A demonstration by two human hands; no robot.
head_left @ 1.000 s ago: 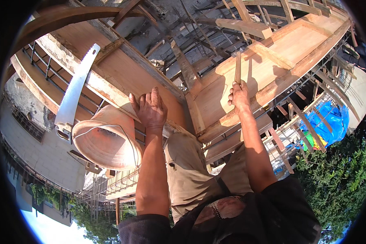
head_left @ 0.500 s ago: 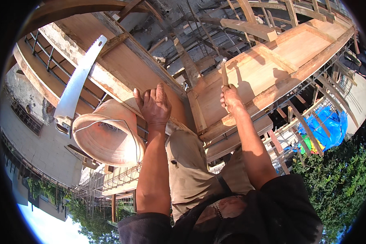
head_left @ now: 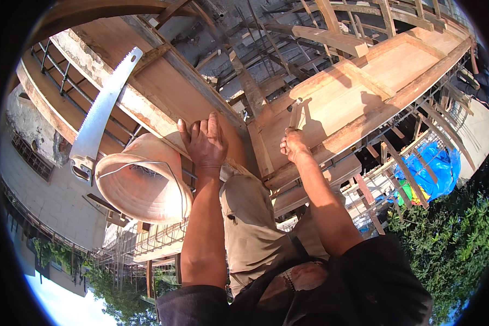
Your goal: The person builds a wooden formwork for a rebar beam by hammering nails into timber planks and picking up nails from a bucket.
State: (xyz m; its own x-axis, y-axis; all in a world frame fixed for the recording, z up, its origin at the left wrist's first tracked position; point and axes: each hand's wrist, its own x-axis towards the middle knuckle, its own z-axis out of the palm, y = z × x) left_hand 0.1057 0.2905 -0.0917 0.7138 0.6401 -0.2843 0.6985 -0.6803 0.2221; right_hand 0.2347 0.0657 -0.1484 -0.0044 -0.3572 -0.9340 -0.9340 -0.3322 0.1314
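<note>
My right hand (head_left: 295,144) is closed round the handle of a hammer (head_left: 294,115), held up over a plywood panel (head_left: 331,100) framed with timber strips. The hammer's head points away from me, and its shadow falls on the panel beside it. My left hand (head_left: 206,144) rests on the wooden edge of a trough-like form, its fingers spread and nothing in them. To its left, a handsaw (head_left: 104,108) lies across the timber rail (head_left: 100,68). Below the saw, a dusty pinkish bucket (head_left: 141,185) with a wire handle is tipped with its mouth toward me.
Steel rebar (head_left: 65,81) runs along the form at the left. Loose timbers (head_left: 331,39) and props cross the far side. At the right are slanting wooden sticks, a blue tarp (head_left: 437,168), leafy trees (head_left: 445,244) and another person (head_left: 486,84) at the edge.
My right hand and the hammer have come nearer to me and a little left. The left hand stays on the wooden edge; saw and bucket have not moved.
</note>
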